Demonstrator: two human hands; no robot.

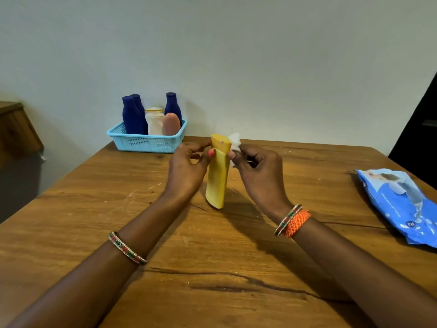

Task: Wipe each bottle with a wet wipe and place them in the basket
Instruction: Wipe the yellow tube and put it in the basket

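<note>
A yellow bottle (217,176) is held upright over the middle of the wooden table (212,256). My left hand (186,169) pinches the bottle near its top from the left. My right hand (257,174) pinches a white wet wipe (234,140) against the right side of the bottle's top. At the back of the table a light blue basket (146,142) holds three dark blue bottles (132,117), a white bottle (155,121) and a pink bottle (171,124).
A blue pack of wet wipes (399,204) lies at the table's right edge. The wall stands directly behind the basket. A wooden piece of furniture (16,129) is off to the left, beyond the table.
</note>
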